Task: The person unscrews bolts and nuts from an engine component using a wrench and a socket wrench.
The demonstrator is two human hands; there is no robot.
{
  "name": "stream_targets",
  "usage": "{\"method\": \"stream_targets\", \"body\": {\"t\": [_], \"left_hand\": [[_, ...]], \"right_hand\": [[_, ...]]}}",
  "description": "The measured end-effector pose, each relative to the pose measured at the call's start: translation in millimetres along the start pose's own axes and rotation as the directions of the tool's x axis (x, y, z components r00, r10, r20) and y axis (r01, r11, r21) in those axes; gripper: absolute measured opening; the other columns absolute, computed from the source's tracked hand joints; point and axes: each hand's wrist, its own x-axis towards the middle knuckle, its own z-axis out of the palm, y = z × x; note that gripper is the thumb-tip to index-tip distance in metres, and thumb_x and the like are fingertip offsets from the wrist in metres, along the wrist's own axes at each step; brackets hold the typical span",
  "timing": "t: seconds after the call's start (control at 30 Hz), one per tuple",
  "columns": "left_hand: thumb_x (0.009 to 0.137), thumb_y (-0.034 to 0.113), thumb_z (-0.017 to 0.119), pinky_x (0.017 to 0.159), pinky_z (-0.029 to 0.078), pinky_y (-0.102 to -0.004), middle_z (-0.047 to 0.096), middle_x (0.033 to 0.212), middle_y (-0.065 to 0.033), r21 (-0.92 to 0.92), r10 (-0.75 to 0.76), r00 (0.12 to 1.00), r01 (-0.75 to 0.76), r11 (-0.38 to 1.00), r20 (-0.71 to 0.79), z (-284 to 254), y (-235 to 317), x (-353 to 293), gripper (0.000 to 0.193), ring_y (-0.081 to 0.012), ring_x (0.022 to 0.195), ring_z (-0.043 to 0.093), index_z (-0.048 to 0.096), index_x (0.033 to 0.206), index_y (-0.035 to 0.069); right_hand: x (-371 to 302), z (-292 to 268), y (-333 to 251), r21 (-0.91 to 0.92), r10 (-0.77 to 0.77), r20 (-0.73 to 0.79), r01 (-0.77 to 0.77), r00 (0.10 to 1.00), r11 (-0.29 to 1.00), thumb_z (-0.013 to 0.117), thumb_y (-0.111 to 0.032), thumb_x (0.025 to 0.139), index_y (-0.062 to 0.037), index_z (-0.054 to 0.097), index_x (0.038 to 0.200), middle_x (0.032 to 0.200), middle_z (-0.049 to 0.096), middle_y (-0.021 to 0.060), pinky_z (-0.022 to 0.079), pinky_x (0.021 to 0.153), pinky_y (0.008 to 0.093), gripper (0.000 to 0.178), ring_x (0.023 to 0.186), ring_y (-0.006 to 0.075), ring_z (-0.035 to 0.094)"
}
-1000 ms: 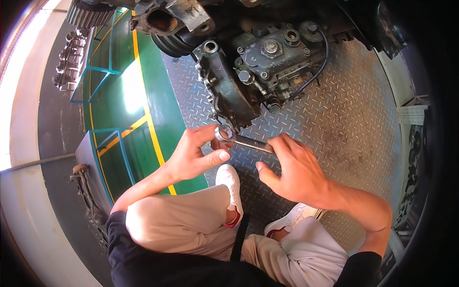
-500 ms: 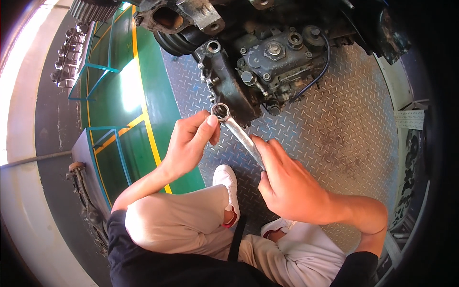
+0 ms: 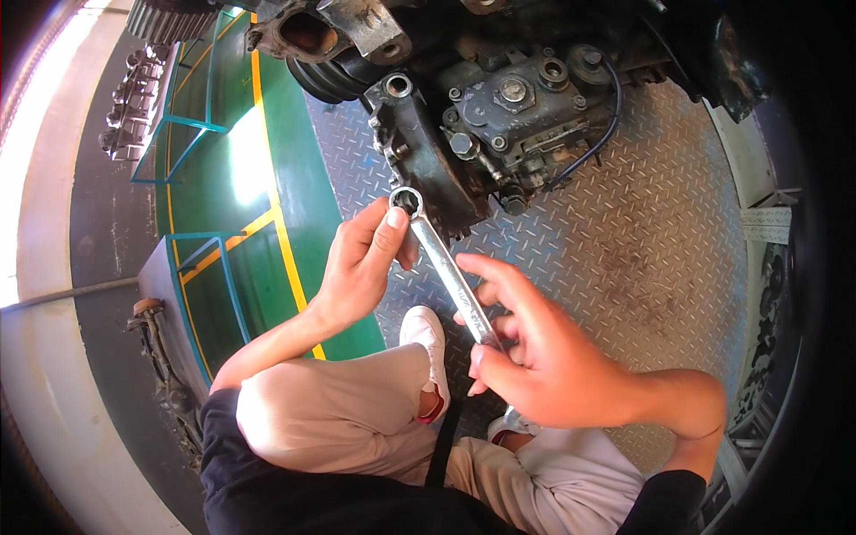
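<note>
A long silver ring wrench point(image 3: 452, 281) slants across the middle, its ring end beside the engine's lower dark housing point(image 3: 437, 183). My left hand point(image 3: 355, 263) pinches the wrench just below that ring, thumb on top. Something dark shows inside the ring; I cannot make out what it is. My right hand point(image 3: 557, 348) loosely holds the lower shank, with the thumb against it, some fingers curled behind and the index finger lifted away. Beyond the hands, a grey pump-like unit point(image 3: 517, 111) with bolts and a black hose point(image 3: 599, 147) sits on the engine.
Patterned metal plate point(image 3: 642, 232) lies under the engine and my white shoes point(image 3: 423, 334). To the left runs a green floor point(image 3: 308, 178) with yellow lines and blue-framed stands point(image 3: 201, 245). Metal engine parts point(image 3: 165, 357) stand along the far left.
My right hand has loosened its grip and slid down the shank, its fingers spreading apart. The wrench has turned slightly steeper. My left hand stays at the ring end.
</note>
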Motion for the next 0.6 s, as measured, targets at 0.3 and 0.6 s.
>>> {"method": "stream_targets", "body": {"t": [0.3,0.6], "left_hand": [[0.106,0.036,0.035,0.067,0.045,-0.0276,0.058,0.076,-0.0072,0.024,-0.029,0.993,0.026,0.999,0.116,-6.0,-3.1,3.4,0.044,-0.0137,0.070,0.055,0.056,0.091,0.000],[0.106,0.037,0.038,0.063,0.041,-0.0273,0.056,0.068,-0.0027,0.006,-0.033,0.998,0.033,0.999,0.054,0.0,0.1,4.6,0.048,-0.0103,0.066,0.050,0.057,0.080,0.001]], "right_hand": [[-30.5,-46.1,-48.1,0.077,0.211,-0.062,-0.206,0.976,0.976,0.053,0.007,0.083,-0.0057,0.031,0.146,0.125,0.045,0.0156,0.057,0.071,0.0262,0.068,0.084,0.0153,0.062],[-48.1,-76.8,-72.8,-0.263,-0.262,-0.494,0.145,0.829,0.954,0.057,-0.024,0.083,0.0058,0.044,0.130,0.125,0.050,0.0186,0.049,0.060,0.0205,0.057,0.079,0.0157,0.063]]}}
